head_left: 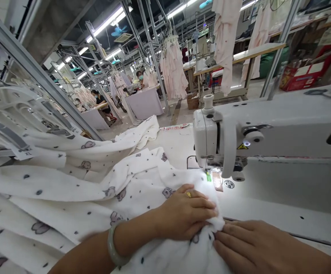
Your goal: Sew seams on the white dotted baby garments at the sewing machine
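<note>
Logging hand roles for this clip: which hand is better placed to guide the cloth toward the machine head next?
Probably the left hand: it lies on the cloth, its fingers nearer the machine head. The right hand sits lower and farther off, touching the cloth's bunched edge.

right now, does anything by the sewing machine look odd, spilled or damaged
Nothing looks spilled or plainly damaged. Only the patterned white fabric looks uneven: it is bunched where the left hand and right hand meet it, probably just from handling.
</note>
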